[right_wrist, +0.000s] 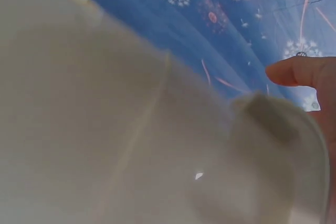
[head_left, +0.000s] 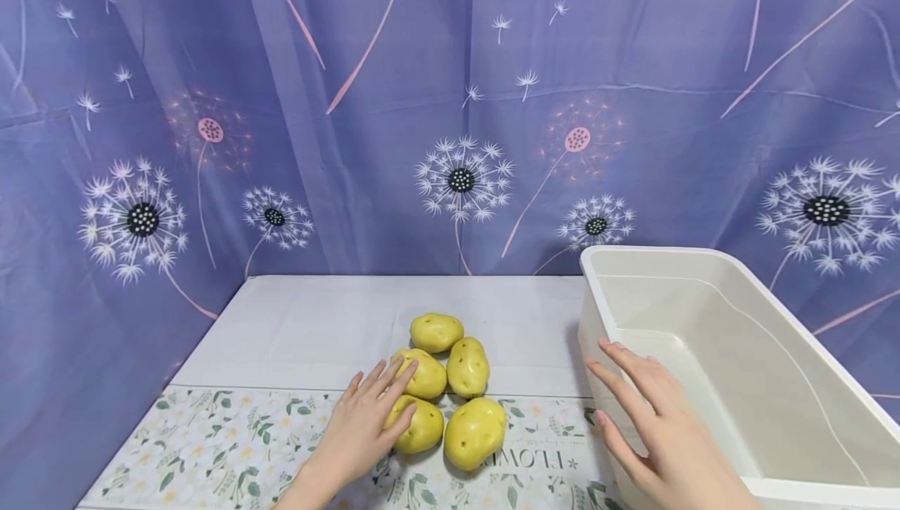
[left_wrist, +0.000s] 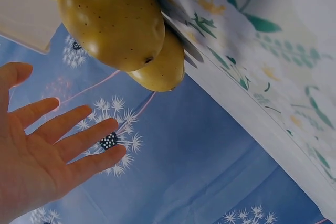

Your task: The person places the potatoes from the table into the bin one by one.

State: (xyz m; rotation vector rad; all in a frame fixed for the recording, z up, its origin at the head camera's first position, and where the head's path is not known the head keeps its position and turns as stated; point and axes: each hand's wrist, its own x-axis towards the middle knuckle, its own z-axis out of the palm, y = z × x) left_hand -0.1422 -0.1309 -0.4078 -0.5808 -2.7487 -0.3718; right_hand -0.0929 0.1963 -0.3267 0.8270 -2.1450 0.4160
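Note:
Several yellow potatoes sit in a cluster at the middle of the table: a back one (head_left: 437, 332), a middle right one (head_left: 468, 368), a middle left one (head_left: 429, 376), a front left one (head_left: 423, 427) and a front right one (head_left: 475, 433). My left hand (head_left: 360, 430) overlaps the left-side potatoes in the head view, fingers spread. In the left wrist view a gap shows between that hand (left_wrist: 50, 148) and the nearest potato (left_wrist: 113, 19). My right hand (head_left: 657, 420), fingers extended, hovers by the left side of a white plastic bin (head_left: 598, 291) and holds nothing.
The bin stands at the right, its inside (head_left: 703, 416) bare where visible. A floral mat (head_left: 232, 447) with printed lettering covers the table's front; the back part (head_left: 316, 330) is plain white. A purple dandelion-print curtain (head_left: 380, 205) hangs behind and at the left.

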